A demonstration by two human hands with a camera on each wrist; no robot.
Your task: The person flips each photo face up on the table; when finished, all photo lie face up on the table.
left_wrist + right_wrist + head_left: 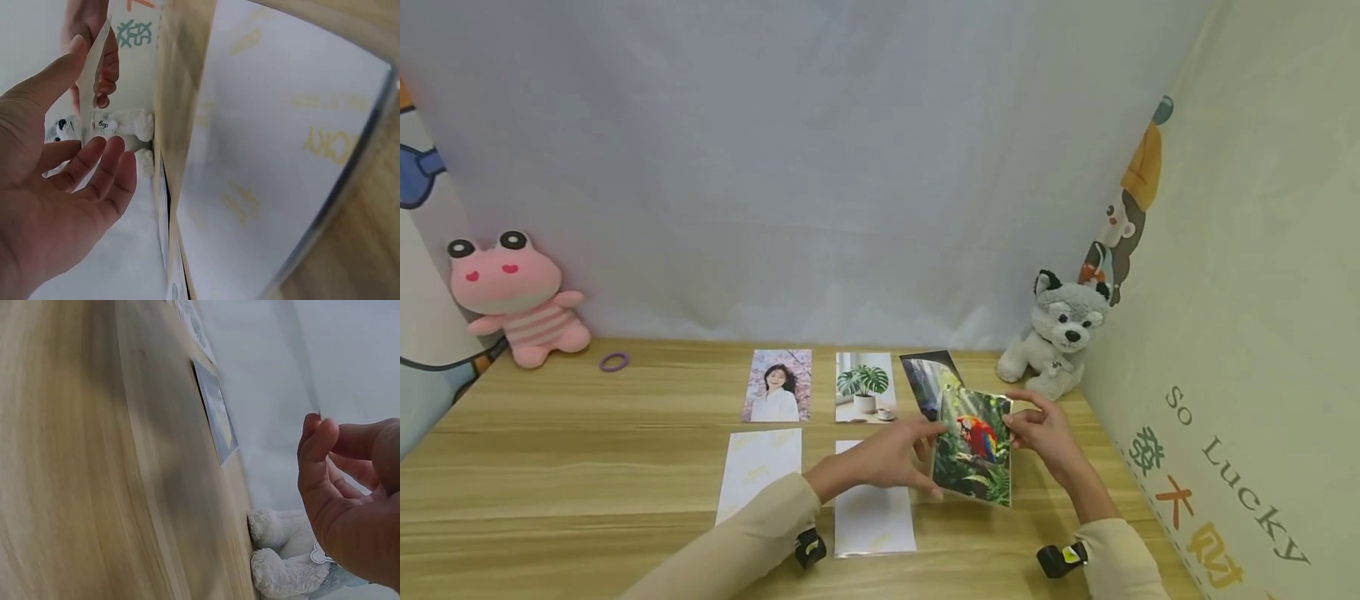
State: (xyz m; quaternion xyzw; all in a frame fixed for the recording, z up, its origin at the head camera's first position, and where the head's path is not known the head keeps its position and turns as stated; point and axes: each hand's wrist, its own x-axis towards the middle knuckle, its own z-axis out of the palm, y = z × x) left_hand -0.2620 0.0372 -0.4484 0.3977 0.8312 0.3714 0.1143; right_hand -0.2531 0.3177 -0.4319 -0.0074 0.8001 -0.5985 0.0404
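Note:
A photo card of a red parrot among green leaves (976,446) is held up over the right part of the table, tilted. At its left edge is my left hand (889,452), thumb low and fingertips higher on the card. My right hand (1047,429) pinches the upper right edge between thumb and fingers. The left wrist view shows the card nearly edge-on between both hands. Partly covered behind it lies a dark forest photo (927,377). Under the left forearm and hand lie two white cards, one at left (760,467) and one nearer the middle (874,525).
A portrait photo (777,387) and a potted-plant photo (865,390) lie along the back. A grey plush dog (1060,333) sits at back right, a pink plush toy (520,296) at back left beside a purple ring (614,362). Curtains enclose the wooden table (587,467).

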